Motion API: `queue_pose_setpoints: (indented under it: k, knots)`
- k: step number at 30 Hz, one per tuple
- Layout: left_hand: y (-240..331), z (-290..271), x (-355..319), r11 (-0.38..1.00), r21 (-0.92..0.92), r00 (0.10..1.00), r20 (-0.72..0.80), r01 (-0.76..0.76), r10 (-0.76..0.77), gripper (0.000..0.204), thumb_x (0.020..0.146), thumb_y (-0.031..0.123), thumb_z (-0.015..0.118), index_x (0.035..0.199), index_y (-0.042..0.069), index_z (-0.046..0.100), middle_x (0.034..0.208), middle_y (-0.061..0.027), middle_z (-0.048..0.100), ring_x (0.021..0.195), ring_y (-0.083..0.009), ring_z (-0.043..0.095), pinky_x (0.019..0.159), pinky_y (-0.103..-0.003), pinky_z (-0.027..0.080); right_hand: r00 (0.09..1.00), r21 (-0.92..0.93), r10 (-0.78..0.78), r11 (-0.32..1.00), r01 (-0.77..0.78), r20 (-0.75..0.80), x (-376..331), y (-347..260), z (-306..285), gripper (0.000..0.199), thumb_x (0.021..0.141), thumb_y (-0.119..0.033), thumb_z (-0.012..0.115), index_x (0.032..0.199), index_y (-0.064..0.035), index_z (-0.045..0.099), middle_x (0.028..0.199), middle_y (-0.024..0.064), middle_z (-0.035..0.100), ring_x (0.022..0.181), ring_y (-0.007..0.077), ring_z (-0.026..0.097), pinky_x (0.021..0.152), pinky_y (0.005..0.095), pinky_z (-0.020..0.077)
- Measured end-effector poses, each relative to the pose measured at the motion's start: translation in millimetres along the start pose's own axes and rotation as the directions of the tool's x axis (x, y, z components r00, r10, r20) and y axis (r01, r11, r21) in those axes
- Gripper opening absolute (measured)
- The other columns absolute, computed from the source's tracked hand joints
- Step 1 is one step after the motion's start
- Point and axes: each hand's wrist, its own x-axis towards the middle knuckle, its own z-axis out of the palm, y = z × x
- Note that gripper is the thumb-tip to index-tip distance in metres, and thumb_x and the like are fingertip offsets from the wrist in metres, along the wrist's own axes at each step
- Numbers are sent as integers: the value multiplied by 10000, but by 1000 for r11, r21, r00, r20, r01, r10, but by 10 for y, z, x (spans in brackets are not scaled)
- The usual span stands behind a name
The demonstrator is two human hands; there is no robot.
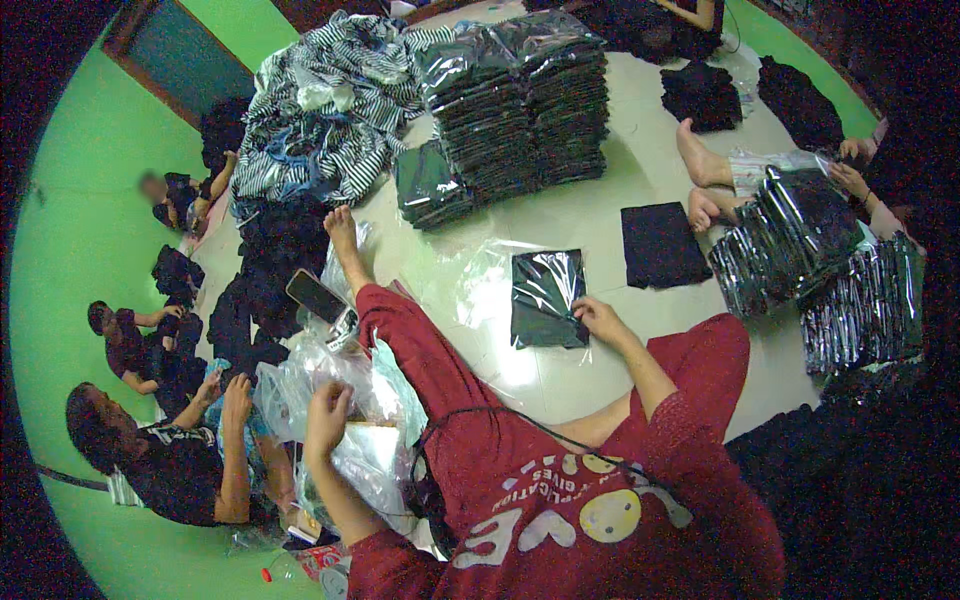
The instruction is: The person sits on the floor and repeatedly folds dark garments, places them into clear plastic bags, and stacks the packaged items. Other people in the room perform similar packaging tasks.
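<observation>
On the floor before me lies a folded black garment in a clear plastic bag (548, 298), its film shining. My right hand (600, 320) is at the packet's right edge, fingertips closed on the film. My left hand (328, 415) hangs over a heap of clear plastic bags (370, 465) by my left leg. Its fingers are curled together; whatever they may hold is too small to make out. A loose transparent sheet (480, 285) spreads over the floor left of the packet. Next to my left shin rests a dark phone (316, 295).
A tall stack of bagged dark garments (520, 110) stands ahead, beside a striped cloth pile (330, 110). One folded black garment (662, 245) lies to the right, near leaning bagged packets (860, 310) and another person's hands (850, 180). At left sits a co-worker (180, 460).
</observation>
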Motion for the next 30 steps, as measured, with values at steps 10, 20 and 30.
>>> queue_pose_setpoints:
  k: [10,20,30]
  knots:
    - [134,-276,-180,819,-529,911,-188,222,-368,254,855,254,532,690,61,546,559,16,464,445,-60,402,408,-188,336,981,204,113,968,-145,160,-11,-472,-1078,419,812,-48,435,1224,-104,379,984,56,592,737,90,547,632,224,436]
    - [662,2291,833,485,189,517,418,-854,747,218,731,110,495,945,71,506,1017,-141,503,975,-299,501,827,-394,413,935,177,167,957,-231,314,-425,-615,-1004,422,860,-161,478,1254,-104,337,1001,48,580,752,111,558,629,240,437]
    - [553,2584,940,156,84,177,470,-984,865,174,742,168,455,902,103,477,927,-103,488,883,-246,493,797,-372,411,926,142,233,948,-284,296,-499,-231,-921,424,861,-116,469,1260,-87,329,1009,72,575,770,120,555,669,252,434]
